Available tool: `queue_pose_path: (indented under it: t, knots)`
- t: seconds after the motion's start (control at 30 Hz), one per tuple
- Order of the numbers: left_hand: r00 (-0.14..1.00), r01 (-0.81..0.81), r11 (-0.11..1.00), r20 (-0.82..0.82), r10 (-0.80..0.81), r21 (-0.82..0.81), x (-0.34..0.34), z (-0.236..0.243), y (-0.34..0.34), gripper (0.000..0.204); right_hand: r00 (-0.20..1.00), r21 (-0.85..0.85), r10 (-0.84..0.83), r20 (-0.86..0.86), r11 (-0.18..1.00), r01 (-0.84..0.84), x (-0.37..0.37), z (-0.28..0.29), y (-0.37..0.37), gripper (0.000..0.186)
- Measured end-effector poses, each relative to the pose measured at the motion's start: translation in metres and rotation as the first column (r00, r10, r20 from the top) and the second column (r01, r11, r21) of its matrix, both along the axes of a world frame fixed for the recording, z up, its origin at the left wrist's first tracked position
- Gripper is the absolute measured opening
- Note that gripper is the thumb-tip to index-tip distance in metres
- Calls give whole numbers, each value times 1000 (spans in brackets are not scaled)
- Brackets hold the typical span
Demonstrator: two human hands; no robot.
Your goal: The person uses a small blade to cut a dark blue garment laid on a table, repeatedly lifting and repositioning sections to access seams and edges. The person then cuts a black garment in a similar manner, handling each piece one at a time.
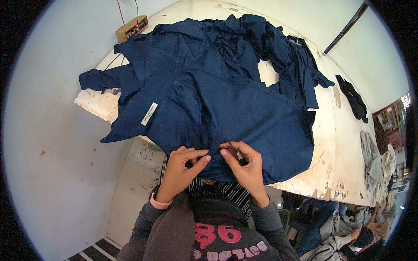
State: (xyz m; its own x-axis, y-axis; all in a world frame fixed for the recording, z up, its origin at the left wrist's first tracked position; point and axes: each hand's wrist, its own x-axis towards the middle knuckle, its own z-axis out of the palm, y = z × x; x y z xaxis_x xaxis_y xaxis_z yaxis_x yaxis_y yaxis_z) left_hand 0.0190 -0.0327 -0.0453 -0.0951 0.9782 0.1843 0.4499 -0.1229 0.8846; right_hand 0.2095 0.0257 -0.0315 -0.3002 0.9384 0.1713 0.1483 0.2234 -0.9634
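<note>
A navy blue garment (257, 113) lies spread and rumpled over the table, its near edge hanging toward me. My left hand (182, 167) pinches the cloth near this edge, thumb and forefinger almost together. Just to the right, my right hand (247, 163) is closed, with thumb and forefinger tips close together over the same cloth. A small dark tool (234, 151) shows partly inside its fingers; its kind is hidden by the hand. A white printed label (149, 114) lies on the garment's left part, beyond my left hand.
The pale, worn table (344, 169) stretches right and away. A small brown box with wires (132, 28) sits at its far left edge. A black cloth piece (352, 99) lies at the right. Grey cloth (370, 158) rests farther right, and another person's hand (355, 234) shows at lower right.
</note>
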Motion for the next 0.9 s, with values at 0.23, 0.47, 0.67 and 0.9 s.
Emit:
queue_pose_path:
  t: [0.23,0.47,0.67,0.9]
  knots:
    - [997,57,998,55,-58,23,2,5,-1,22,995,187,67,69,979,-79,-5,-1,0,10]
    - [897,99,990,439,-48,-95,-3,5,-3,26,961,-121,98,-257,984,-132,19,21,4,14]
    - [802,89,979,595,40,-185,3,13,-4,29,980,120,71,187,988,-94,20,25,-3,23]
    - [903,84,990,428,-28,-112,2,12,-5,26,954,193,48,296,975,-109,14,28,-4,21]
